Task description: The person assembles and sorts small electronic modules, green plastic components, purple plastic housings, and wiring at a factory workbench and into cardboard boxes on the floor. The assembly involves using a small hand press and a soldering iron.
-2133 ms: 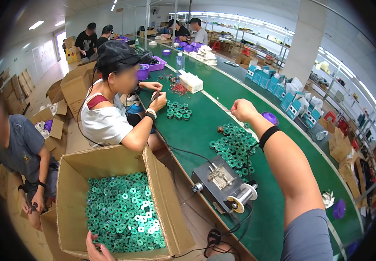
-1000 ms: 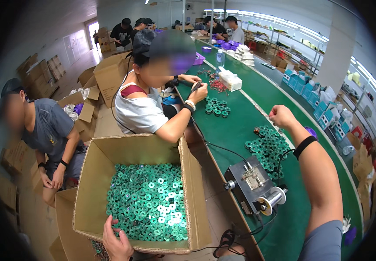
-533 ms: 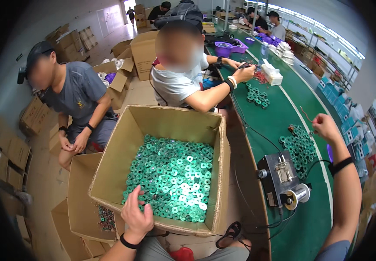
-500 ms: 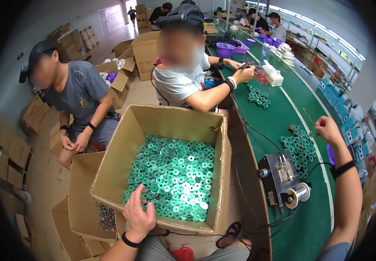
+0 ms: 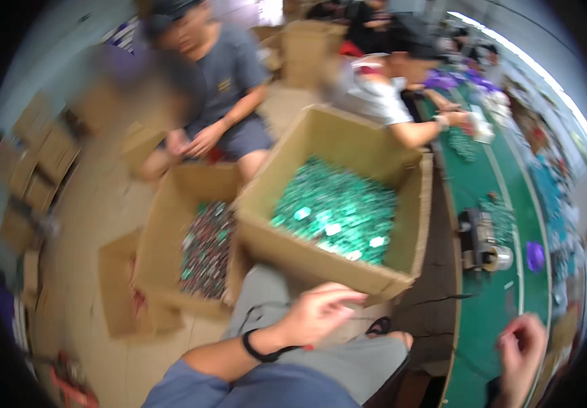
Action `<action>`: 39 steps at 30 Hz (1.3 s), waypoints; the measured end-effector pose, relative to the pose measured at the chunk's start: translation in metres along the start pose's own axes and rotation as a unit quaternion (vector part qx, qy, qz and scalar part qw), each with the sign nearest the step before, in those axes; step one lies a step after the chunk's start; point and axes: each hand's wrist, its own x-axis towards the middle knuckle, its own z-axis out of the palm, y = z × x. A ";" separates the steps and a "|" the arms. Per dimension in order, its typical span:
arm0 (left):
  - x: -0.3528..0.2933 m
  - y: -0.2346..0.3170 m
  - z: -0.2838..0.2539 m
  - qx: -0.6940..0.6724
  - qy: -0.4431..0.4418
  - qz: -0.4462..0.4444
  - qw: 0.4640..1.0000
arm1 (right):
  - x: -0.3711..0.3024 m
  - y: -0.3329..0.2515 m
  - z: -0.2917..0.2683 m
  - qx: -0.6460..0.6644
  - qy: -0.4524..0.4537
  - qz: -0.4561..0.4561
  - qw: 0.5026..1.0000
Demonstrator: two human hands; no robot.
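Note:
My left hand point(image 5: 317, 314) is over my lap, just this side of a large cardboard box point(image 5: 320, 245). Its fingers are partly stretched out and somewhat blurred, with nothing visible in them. Green ring-shaped parts point(image 5: 337, 211) lie in a heap inside that box. Over the near end of the green workbench point(image 5: 480, 326), my right hand point(image 5: 523, 343) has its fingers curled together. Blur hides what they hold. Farther along the bench are a dark box-shaped device with a spool point(image 5: 497, 258) and a pile of green rings point(image 5: 501, 221).
A second box point(image 5: 150, 265) of dark reddish and green parts point(image 5: 208, 251) stands left of the large one. A seated person point(image 5: 222, 68) is behind it; another person point(image 5: 382, 88) works at the bench. A purple bowl point(image 5: 535, 256) sits on the bench. Cables hang beside it.
The view has swung left and down. My left hand has moved out of the large box to over my lap. My right hand has come nearer; its thin reddish wire no longer shows.

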 end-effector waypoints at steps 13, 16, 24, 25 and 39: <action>-0.231 -0.040 -0.090 -0.429 0.350 -0.098 0.827 | -0.056 -0.164 0.281 -0.021 -0.293 -0.308 0.905; -0.308 -0.045 -0.172 -0.415 0.510 -0.064 0.751 | -0.047 -0.156 0.273 -0.015 -0.290 -0.305 0.907; -0.460 -0.121 -0.285 -0.348 0.633 -0.220 0.655 | -0.013 -0.110 0.197 -0.068 -0.327 -0.208 0.919; -0.439 -0.129 -0.270 -0.270 0.625 -0.244 0.690 | -0.002 -0.100 0.181 -0.066 -0.314 -0.213 0.923; 0.025 -0.013 -0.028 0.132 0.126 0.091 0.979 | 0.132 0.084 -0.143 -0.296 0.017 0.096 0.950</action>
